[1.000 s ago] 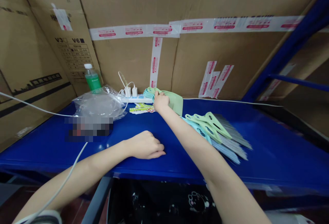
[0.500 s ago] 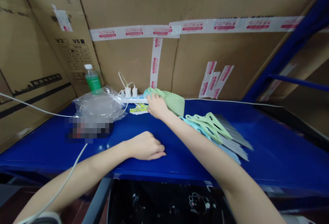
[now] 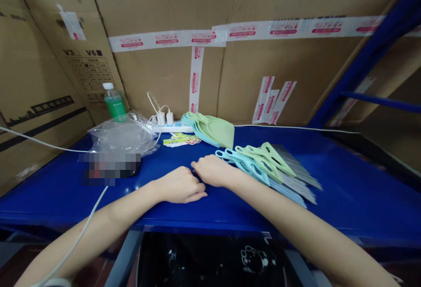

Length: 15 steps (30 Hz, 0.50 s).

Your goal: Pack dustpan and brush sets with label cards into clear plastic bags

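My left hand (image 3: pixel 180 185) rests on the blue tabletop (image 3: pixel 154 212) with its fingers curled into a loose fist and nothing showing in it. Close beside it, my right hand (image 3: pixel 210 170) is also closed, knuckles toward the left hand. Just right of my right hand lies a row of small hand brushes, with light blue brushes (image 3: pixel 248 164) nearest and green brushes (image 3: pixel 274 164) beyond, their grey bristles pointing right. Farther back sits a stack of dustpans (image 3: pixel 220 130), green on top and light blue underneath.
Printed labels (image 3: pixel 179 139) lie left of the dustpans, before a white power strip (image 3: pixel 177 127) with chargers. At left are clear plastic bags (image 3: pixel 123 135), a bottle of green liquid (image 3: pixel 114 102) and a blurred-out item. Cardboard (image 3: pixel 164 1) walls the back. A white cable (image 3: pixel 88 221) crosses my left forearm.
My right hand has left the dustpan stack and come back toward me, beside my left hand. More of the labels and blue brush handles now show. The left hand stays put.
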Tool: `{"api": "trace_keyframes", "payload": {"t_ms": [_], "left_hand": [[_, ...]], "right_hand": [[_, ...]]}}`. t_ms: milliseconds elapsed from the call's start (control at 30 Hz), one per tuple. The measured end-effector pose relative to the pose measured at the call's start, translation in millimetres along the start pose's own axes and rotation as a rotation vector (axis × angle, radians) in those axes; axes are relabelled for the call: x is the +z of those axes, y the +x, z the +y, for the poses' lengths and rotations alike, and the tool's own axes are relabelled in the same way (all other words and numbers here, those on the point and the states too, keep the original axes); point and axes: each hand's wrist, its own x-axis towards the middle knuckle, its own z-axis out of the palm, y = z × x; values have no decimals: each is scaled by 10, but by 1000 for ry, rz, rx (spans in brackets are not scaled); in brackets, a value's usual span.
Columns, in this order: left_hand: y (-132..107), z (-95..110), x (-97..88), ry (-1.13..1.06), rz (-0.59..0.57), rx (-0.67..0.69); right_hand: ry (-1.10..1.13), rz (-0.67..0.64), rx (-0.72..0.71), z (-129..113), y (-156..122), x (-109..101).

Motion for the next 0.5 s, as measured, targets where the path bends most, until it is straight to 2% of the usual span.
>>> {"api": "trace_keyframes", "payload": {"t_ms": [100, 267, 400, 500], "left_hand": [[-22, -42, -28, 82, -27, -50], [-18, -68, -68, 124, -78, -176], [2, -78, -90, 166, -128, -319], [4, -95, -103, 136, -145, -350]], "right_hand": [[-11, -25, 26, 64, -85, 39], [12, 21, 27, 136, -191, 135], [29, 51, 89, 151, -249, 109], [35, 42, 155, 175, -264, 81]]}}
